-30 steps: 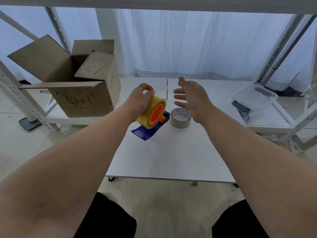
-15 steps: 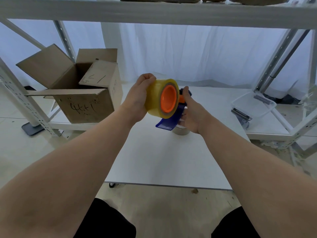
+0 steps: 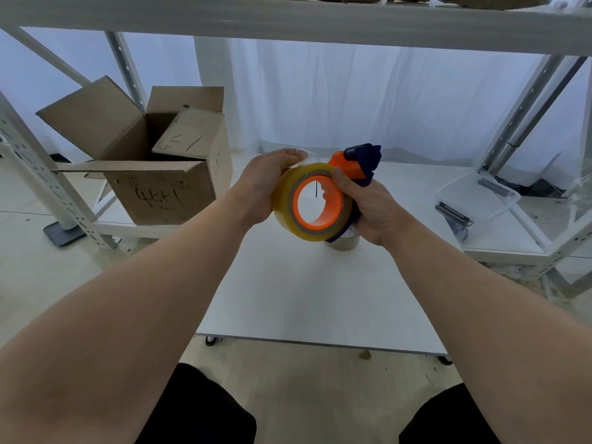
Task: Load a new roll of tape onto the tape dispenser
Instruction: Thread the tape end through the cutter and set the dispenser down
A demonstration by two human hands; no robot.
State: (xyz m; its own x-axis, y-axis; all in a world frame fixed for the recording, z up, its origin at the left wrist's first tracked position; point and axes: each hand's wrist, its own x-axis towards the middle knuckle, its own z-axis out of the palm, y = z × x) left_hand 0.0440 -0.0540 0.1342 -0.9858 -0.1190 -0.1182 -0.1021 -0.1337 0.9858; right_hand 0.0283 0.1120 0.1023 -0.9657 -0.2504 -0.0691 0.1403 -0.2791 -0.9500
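to our left we see an open cardboard box (image 3: 160, 190) with black scrawl on its front, sitting on a low white shelf (image 3: 134, 229). a white table (image 3: 304, 299) lies before us, a pale curtain (image 3: 352, 97) hangs behind it, and a clear plastic tub (image 3: 477, 200) rests at right.

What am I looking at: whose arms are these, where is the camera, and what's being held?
No machine: these are a person's bare arms, filmed by one camera on their head, looking forward and down. The left hand grips a yellowish tape roll with an orange ring inside. The right hand grips the blue-and-orange tape dispenser. Under them, on the white table, lies a second roll, partly hidden. An open cardboard box sits left, a clear plastic tub right.
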